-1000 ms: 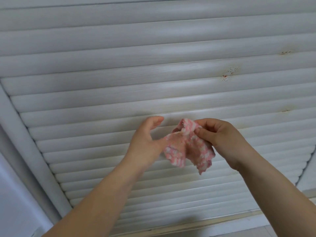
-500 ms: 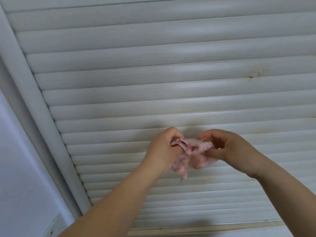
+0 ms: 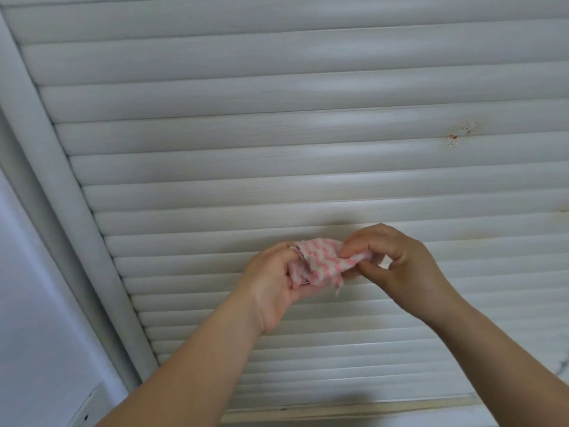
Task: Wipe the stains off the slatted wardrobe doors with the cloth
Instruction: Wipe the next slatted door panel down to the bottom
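White, horizontally slatted wardrobe door (image 3: 277,167) fills nearly everything I can see, its rounded slats running across behind both of my hands. Up and to the right of my right hand, well apart from it, a cluster of small reddish-brown stain specks (image 3: 458,135) sits on one slat. A fainter brownish mark shows at the far right edge, on a slat just above the level of my right hand. To the left of my left forearm runs the door's pale rounded frame post (image 3: 77,217), and beyond that a plain bluish-white wall (image 3: 27,303).

My hands are raised in front of the lower slats with the small pink-and-white striped cloth (image 3: 323,261) bunched between them. My left hand (image 3: 274,278) has its fingers curled round one crumpled end of the cloth, the palm turned partly toward me and the fabric tucked against it. My right hand (image 3: 397,263) pinches the other end between thumb and fingertips, its remaining fingers bent loosely above. A loose frayed corner of the cloth hangs down below the gap between the hands.

I cannot tell whether the cloth touches the slats; it looks held just in front of them. Below my forearms, a darker wooden strip (image 3: 354,409) runs along the bottom edge of the door.
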Demonstrator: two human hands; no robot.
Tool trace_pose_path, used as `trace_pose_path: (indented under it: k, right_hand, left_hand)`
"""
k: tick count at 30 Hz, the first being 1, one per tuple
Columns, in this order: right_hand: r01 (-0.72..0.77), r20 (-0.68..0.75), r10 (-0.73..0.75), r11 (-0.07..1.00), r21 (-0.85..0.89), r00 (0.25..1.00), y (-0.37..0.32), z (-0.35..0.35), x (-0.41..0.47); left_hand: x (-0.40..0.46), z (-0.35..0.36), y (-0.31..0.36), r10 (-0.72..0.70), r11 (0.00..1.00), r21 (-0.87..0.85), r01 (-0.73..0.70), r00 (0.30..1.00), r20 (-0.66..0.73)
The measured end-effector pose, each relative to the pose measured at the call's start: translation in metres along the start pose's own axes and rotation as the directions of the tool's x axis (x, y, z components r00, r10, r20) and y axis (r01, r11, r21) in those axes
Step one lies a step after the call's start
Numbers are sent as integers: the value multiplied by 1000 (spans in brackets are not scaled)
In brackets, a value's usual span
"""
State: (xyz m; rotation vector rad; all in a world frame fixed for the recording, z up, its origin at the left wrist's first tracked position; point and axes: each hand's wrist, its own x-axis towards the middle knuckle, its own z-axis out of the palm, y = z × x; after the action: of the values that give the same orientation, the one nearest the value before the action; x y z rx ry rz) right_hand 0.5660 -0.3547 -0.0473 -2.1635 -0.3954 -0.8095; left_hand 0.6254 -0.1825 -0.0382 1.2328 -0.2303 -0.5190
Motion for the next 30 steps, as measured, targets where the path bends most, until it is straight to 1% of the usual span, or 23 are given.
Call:
trace_pose_path:
  k: [1,2,3,5,6,8,10,11,12,14,15,17,20,21,22,24,25,26,27,28,29,30]
  right_hand:
    - [70,-2,-71,991,-117,997,5,1,-2]
    - [125,2,-127,970,-209,992,11,2,-4]
    - [156,17,-157,951,-266,987,16,2,-6]
    - [170,39,-166,940,-295,985,19,-3,-9]
    - [152,34,-148,953,-262,988,18,-4,-9]
    - [22,-41,-27,994,-103,999,13,-12,-9]
    - [-102,-142,104,994,26,984,12,-22,-9]
    - [-147,-141,151,988,41,978,12,-29,-8]
    - [-197,-83,200,980,43,976,12,-34,-7]
    - [-290,79,286,955,59,955,14,-46,-3]
    - [-319,117,307,943,97,944,17,-50,-2]
    - [-353,95,340,911,212,936,19,-59,-1]
    - [-405,-14,449,819,407,893,20,-69,-2]
    - [-405,-94,496,792,457,863,22,-74,-1]
    - [-388,-217,535,787,480,817,25,-77,0]
    - [-351,-507,550,827,438,664,31,-88,3]
    - [-327,-615,531,846,420,584,32,-93,6]
    - [-275,-685,509,860,430,521,34,-97,10]
    - [-201,-724,496,865,459,479,35,-100,16]
    - [-129,-745,487,864,486,456,37,-102,24]
    - [-81,-756,473,866,494,453,39,-102,32]
    - [-61,-761,450,875,480,467,42,-101,41]
  left_hand:
    - [0,2,2,-18,995,-97,20,1000,22]
    - [1,5,3,-15,989,-145,21,999,42]
    - [2,9,4,4,989,-149,3,999,45]
    - [9,16,0,118,993,10,-118,993,11]
    - [11,17,-3,184,979,89,-182,983,-15]
    - [16,22,-6,271,942,211,-260,962,-25]
    - [20,27,-5,303,911,283,-301,952,35]
    - [21,31,-3,296,897,317,-307,952,84]
    - [22,35,-1,281,883,351,-313,949,140]
    - [26,48,2,266,845,413,-341,936,229]
    - [28,54,3,278,827,426,-368,925,259]
    - [35,67,5,350,772,455,-444,894,278]
    - [50,86,6,499,666,503,-550,830,247]
    - [55,92,6,541,620,536,-573,807,238]
    - [60,96,8,593,539,595,-597,770,236]
    - [67,103,14,696,312,721,-619,665,270]
    - [71,106,18,734,206,758,-619,610,299]
    - [74,107,22,760,111,783,-613,560,330]
    - [77,108,26,783,17,803,-596,508,360]
    - [79,109,29,802,-70,824,-563,460,382]
    - [81,110,33,815,-153,844,-514,417,401]
    - [84,111,37,820,-230,859,-458,384,424]
